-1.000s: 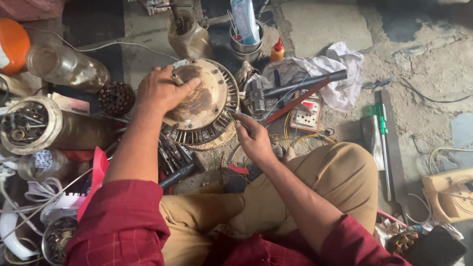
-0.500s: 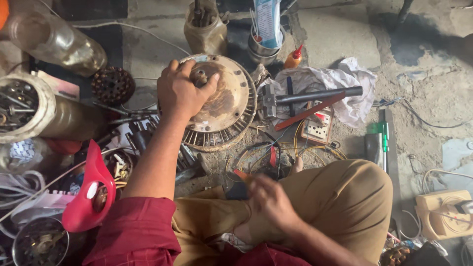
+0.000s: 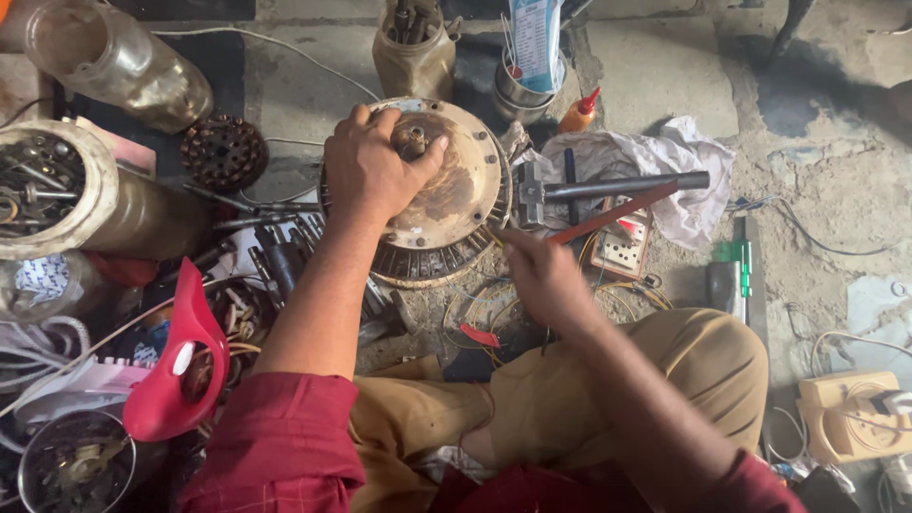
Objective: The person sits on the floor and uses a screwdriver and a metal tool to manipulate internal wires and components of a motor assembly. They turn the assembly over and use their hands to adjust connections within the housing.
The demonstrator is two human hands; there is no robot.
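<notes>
1. Head view, left hand: the left hand (image 3: 372, 171) is laid over the upper left of a round motor (image 3: 427, 190), fingers curled down around the hub and thumb beside the central shaft (image 3: 412, 141). The grip is closed on the housing, which seems to be steadied against the floor.

2. Head view, right hand: the right hand (image 3: 540, 277) is held at the motor's lower right edge, fingers pinched together. A thin tool may be held there, but what the pinch holds cannot be told. Just below this hand, loose wires (image 3: 480, 318) are spread on the floor.

3. Head view, things around the grip: a hammer (image 3: 608, 186) lies just right of the left hand's hold, its head touching the motor's rim, on a white rag (image 3: 689, 180). A red strip (image 3: 608, 217) lies just under the hammer. Left of the grip, a dark toothed rotor (image 3: 223, 152) and a can (image 3: 66, 195) of metal parts are seen. Beyond the grip stand a jar (image 3: 413, 57) of tools and a small orange bottle (image 3: 579, 112).

4. Step in hand, as a judgement: the motor is being braced by one hand while its rim is worked at by the other. A firm hold on the hub and careful aim at the edge are called for.
</notes>
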